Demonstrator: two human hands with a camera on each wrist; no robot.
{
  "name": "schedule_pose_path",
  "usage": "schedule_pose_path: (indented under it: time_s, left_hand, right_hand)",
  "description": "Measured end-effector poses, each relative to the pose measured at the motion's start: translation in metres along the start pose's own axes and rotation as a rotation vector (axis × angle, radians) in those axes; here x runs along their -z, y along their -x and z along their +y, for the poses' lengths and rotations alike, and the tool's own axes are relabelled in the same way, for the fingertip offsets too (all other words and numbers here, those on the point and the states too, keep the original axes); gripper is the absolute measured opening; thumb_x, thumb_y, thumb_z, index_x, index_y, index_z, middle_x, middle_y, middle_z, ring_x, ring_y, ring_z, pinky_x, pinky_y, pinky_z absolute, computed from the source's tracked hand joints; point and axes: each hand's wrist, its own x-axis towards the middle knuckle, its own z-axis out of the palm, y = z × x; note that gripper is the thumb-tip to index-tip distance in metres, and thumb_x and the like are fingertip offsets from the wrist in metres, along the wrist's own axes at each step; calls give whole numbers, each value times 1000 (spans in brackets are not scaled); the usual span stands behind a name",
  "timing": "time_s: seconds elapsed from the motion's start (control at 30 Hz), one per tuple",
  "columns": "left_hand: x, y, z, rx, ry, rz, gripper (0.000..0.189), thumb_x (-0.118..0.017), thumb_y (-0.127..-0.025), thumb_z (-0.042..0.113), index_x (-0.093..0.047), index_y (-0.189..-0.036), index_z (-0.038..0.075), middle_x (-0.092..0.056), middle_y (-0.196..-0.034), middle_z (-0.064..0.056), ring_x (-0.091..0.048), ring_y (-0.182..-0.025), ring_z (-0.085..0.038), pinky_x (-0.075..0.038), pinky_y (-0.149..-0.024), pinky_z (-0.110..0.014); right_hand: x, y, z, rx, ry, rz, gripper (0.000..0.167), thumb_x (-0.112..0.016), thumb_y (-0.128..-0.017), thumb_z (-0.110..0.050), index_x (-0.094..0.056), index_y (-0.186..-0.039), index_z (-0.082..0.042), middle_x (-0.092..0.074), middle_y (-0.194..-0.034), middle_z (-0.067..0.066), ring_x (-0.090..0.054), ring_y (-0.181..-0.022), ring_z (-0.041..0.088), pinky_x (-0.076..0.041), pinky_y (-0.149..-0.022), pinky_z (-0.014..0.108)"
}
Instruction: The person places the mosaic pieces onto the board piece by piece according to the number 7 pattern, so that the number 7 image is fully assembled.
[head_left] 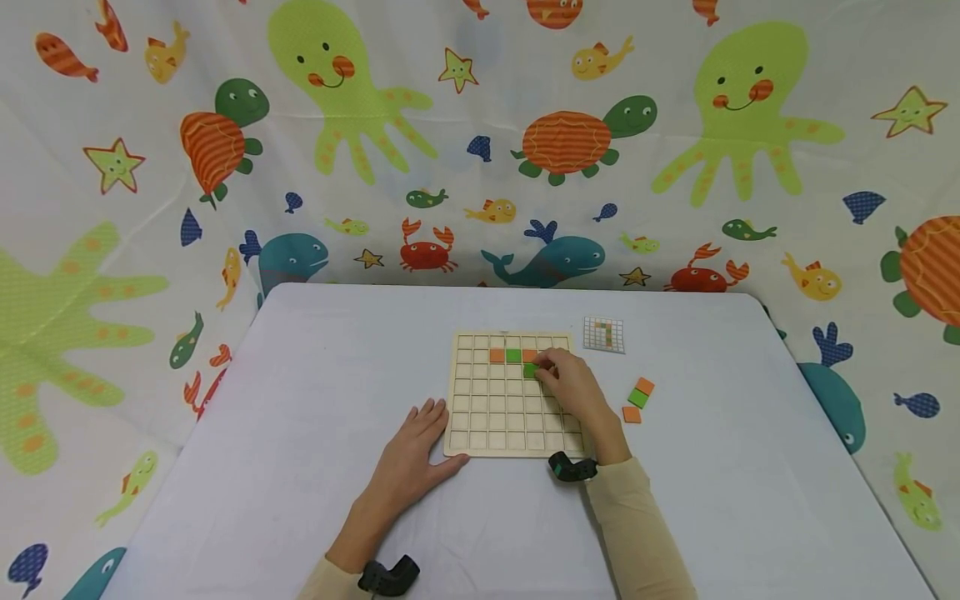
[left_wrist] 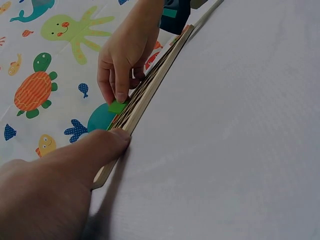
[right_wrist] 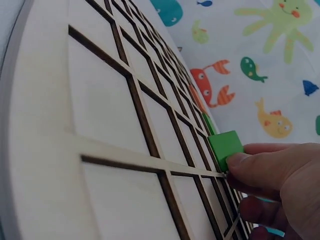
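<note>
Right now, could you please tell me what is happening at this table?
A person's right hand pinches a green tile at the wooden grid board, just below the right end of an orange-green-orange row of tiles. The left hand rests at the board's near left corner. Three loose tiles and a small patterned card lie to the right.

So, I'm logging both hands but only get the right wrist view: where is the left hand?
Observer: The left hand is at the near left corner of the grid board, palm down.
Operator: Thanks. Are any loose tiles lying off the board?
Observer: Yes, the head view shows three loose tiles on the white cloth to the right of the board: two orange, one green.
</note>
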Motion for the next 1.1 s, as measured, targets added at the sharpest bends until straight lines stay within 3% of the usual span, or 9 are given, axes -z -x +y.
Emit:
schedule_pose_path:
  time_s: [0.43, 0.67, 1.1]
  left_hand:
    - [1, 0, 0, 5, -1, -4, 81, -77, -83, 50, -54, -142, -1, -52, -151, -13, -43, -145, -29, -32, -124, -47]
    - [0, 0, 0, 7, -5, -6, 82, -77, -83, 50, -54, -142, -1, -51, -151, -13, -43, -146, -29, -32, -124, -46]
    - [-1, -1, -1, 18, 2, -14, 82, -76, -83, 51, -53, -143, 0, -50, -152, -13, -42, -147, -29, -31, -125, -46]
  right_hand:
    - [-1, -1, 0, 31, 59, -8, 29, -68, -96, -18, -73, -120, -3, -67, -99, 10, -54, -76, 16, -45, -66, 28]
    - [-1, 0, 0, 51, 75, -15, 28, -70, -94, -17, -74, -119, -5, -65, -101, 9, -59, -82, 19, -50, -69, 30]
    - [0, 1, -1, 56, 60, -27, 28, -69, -95, -18, -73, -120, -4, -65, -100, 8, -57, -80, 16, -49, -69, 29]
